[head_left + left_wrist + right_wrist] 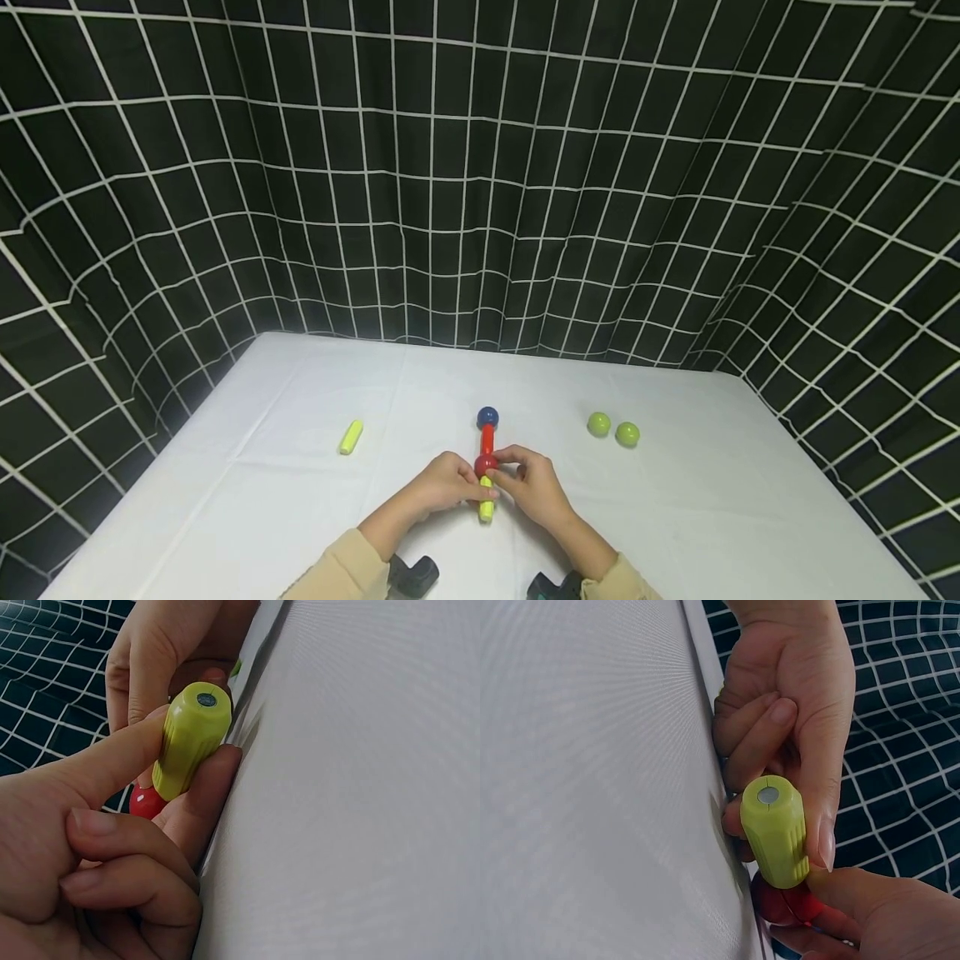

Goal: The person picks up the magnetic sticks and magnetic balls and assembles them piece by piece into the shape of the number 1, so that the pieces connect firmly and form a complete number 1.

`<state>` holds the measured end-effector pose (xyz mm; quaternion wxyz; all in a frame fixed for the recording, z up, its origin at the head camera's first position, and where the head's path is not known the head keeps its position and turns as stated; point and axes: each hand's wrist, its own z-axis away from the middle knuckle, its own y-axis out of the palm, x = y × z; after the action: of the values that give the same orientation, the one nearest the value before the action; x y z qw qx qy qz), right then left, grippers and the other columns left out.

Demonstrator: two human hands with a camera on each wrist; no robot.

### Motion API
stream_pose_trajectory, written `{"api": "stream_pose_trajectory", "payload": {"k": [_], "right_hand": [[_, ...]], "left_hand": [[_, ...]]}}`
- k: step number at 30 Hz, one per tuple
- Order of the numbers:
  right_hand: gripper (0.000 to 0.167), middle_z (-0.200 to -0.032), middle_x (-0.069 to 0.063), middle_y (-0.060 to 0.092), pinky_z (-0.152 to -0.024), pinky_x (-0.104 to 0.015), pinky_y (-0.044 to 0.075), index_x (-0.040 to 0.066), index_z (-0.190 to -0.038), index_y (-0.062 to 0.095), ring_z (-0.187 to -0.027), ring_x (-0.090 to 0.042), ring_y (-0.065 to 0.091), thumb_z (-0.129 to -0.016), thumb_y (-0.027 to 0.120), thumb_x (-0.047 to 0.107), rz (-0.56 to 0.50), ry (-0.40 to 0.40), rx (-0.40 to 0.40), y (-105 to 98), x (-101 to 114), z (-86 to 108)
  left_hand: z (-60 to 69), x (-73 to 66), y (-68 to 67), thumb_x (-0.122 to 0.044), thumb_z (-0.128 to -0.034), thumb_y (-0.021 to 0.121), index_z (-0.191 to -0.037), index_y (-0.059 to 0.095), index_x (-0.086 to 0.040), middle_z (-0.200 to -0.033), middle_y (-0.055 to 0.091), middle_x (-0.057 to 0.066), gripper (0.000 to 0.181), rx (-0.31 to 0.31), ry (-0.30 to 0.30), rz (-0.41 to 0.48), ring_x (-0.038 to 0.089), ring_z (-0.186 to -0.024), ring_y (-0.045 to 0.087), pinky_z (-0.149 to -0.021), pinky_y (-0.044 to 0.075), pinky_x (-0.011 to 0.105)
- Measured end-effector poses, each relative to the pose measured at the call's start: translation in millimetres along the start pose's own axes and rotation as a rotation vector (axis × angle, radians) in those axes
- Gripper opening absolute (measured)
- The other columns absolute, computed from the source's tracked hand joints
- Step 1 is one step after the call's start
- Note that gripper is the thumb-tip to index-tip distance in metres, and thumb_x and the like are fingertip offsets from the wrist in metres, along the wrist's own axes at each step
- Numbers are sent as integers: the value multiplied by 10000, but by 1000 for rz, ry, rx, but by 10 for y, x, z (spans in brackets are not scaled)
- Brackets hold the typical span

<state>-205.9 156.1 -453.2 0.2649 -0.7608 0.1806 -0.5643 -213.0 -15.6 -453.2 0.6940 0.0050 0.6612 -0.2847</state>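
Observation:
A yellow-green stick (486,510) touches a red ball (485,464), from which a red stick (487,439) runs up to a blue ball (487,417). My left hand (442,483) pinches the yellow-green stick between thumb and finger; in the left wrist view the stick (192,739) shows a grey disc at its end. My right hand (538,492) grips the red ball from the right, and in the right wrist view its fingers are round the ball (784,901), just beyond the stick (775,840).
Another yellow-green stick (351,437) lies to the left on the white table (262,517). Two green balls (598,423) sit at the right, close together. A black cloth with a white grid (450,167) stands behind and at both sides.

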Motion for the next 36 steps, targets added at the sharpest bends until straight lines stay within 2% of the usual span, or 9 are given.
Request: {"api": "stream_pose_trajectory", "payload": {"k": [13, 18, 25, 36], "right_hand": [[223, -1010, -106, 699, -458, -152, 320, 46, -998, 683, -505, -16, 353, -813, 702, 170, -2, -12, 21, 1, 19, -12], [231, -1036, -92, 695, -491, -156, 347, 62, -1013, 682, -574, -11, 395, -819, 697, 185, 6, -11, 29, -7, 25, -9], [227, -1037, -95, 694, -438, -139, 286, 57, -1021, 681, -467, 7, 305, -821, 696, 164, -3, -18, 36, -13, 12, -18], [240, -1037, -93, 696, -459, -150, 320, 60, -1016, 682, -518, -14, 357, -812, 705, 183, 19, -6, 24, 4, -2, -9]], "left_hand": [[-1, -13, -18, -297, -716, 783, -615, 652, -23, -476, 480, -61, 320, 10, -6, -4, 65, -452, 331, -415, 241, 195], [-5, -14, -32, -306, -715, 784, -605, 647, -20, -465, 463, -72, 335, 19, -10, -9, 62, -444, 308, -410, 224, 199], [-12, -1, -35, -300, -714, 786, -616, 657, -11, -469, 465, -68, 331, 22, 1, -6, 63, -449, 309, -413, 223, 202], [-8, -5, -43, -320, -711, 784, -624, 671, -41, -463, 501, -68, 313, 40, -14, 5, 43, -396, 284, -386, 222, 185]]}}
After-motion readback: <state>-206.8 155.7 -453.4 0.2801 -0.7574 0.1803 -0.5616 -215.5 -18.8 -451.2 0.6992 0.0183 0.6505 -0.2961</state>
